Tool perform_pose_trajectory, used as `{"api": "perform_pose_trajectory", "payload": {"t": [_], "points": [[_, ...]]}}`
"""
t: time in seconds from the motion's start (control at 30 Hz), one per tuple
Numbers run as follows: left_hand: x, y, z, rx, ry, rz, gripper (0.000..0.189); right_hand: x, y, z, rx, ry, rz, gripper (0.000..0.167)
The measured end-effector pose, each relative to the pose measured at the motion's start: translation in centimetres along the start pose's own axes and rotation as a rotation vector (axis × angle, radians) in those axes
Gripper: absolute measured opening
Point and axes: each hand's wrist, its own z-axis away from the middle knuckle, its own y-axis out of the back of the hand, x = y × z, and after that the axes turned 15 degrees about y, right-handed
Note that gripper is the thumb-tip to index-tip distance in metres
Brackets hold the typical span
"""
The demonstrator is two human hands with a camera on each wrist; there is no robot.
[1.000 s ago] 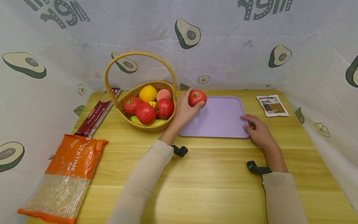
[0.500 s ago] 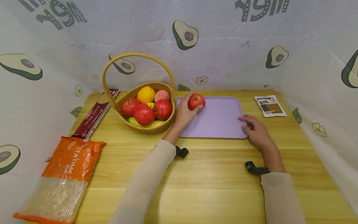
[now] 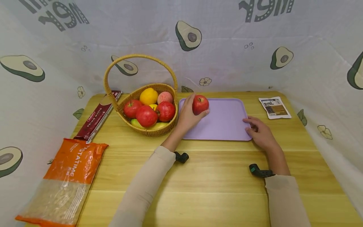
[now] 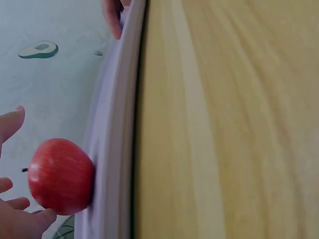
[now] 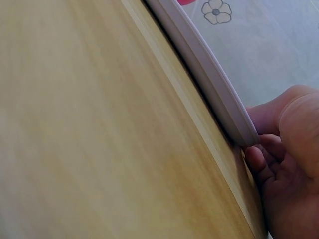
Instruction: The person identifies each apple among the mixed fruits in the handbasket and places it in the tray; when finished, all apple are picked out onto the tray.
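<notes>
A red apple [image 3: 200,104] sits at the back left of a purple tray [image 3: 227,126], and my left hand [image 3: 189,112] curls round its left side. In the left wrist view the apple [image 4: 60,177] touches the tray [image 4: 112,124], with my fingers [image 4: 22,219] beneath it and my thumb spread apart above. My right hand [image 3: 256,130] grips the tray's right front corner, thumb on the rim. The right wrist view shows its fingers [image 5: 279,149] curled against the tray's edge [image 5: 204,74].
A wicker basket [image 3: 153,130] with a tall handle holds several fruits just left of the tray. A dark red pasta box [image 3: 99,115] and an orange bag [image 3: 65,179] lie at the left. A small packet [image 3: 274,107] lies at the back right. Patterned cloth walls surround the table.
The apple has come down a little onto the tray in my left hand. My right hand has stayed at the tray's corner.
</notes>
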Motion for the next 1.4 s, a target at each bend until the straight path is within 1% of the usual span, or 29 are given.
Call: {"api": "perform_pose_trajectory", "payload": {"t": [0.1, 0.17, 0.27, 0.33, 0.4, 0.5, 0.67, 0.8, 0.9, 1.0, 1.13, 1.2, 1.27, 1.4], "points": [[0.5, 0.8, 1.0, -0.022, -0.016, -0.002, 0.095, 0.0, 0.0, -0.1, -0.001, 0.000, -0.005, 0.042], [0.9, 1.6, 1.8, -0.037, -0.027, -0.015, 0.094, -0.1, 0.0, -0.1, 0.001, 0.002, -0.010, 0.042], [1.4, 3.1, 3.1, -0.053, -0.071, -0.032, 0.092, -0.2, -0.1, -0.3, 0.000, 0.000, -0.018, 0.042], [1.5, 4.4, 3.8, -0.065, -0.122, -0.034, 0.086, -0.3, -0.1, -0.3, 0.000, 0.004, -0.023, 0.042], [1.5, 5.6, 4.4, -0.064, -0.174, -0.047, 0.079, -0.3, -0.1, -0.3, -0.005, 0.004, -0.026, 0.042], [1.2, 7.4, 5.1, -0.063, -0.225, -0.052, 0.068, -0.2, -0.2, -0.3, -0.012, 0.003, -0.031, 0.042], [0.5, 10.2, 5.7, -0.021, -0.249, -0.077, 0.062, 0.1, -0.2, -0.1, -0.022, -0.014, -0.033, 0.044], [-0.1, 12.3, 5.9, 0.030, -0.249, -0.100, 0.060, 0.1, -0.2, 0.0, -0.026, -0.028, -0.033, 0.044], [-0.4, 13.7, 6.3, 0.055, -0.251, -0.116, 0.058, 0.1, -0.1, 0.0, -0.022, -0.029, -0.033, 0.044], [-0.6, 15.0, 6.7, 0.073, -0.237, -0.162, 0.060, 0.0, -0.1, 0.0, -0.015, -0.021, -0.039, 0.044], [-1.2, 16.4, 7.3, 0.100, -0.166, -0.224, 0.067, -0.1, -0.1, 0.0, -0.010, -0.014, -0.044, 0.044], [-1.6, 16.9, 7.5, 0.115, -0.127, -0.236, 0.067, -0.2, 0.0, 0.0, -0.008, -0.012, -0.045, 0.044], [-1.8, 17.2, 7.7, 0.128, -0.097, -0.241, 0.067, -0.2, 0.0, 0.0, -0.008, -0.011, -0.039, 0.044], [-2.3, 17.5, 7.9, 0.138, -0.064, -0.244, 0.067, -0.3, 0.1, 0.0, -0.009, -0.017, -0.034, 0.044]]}}
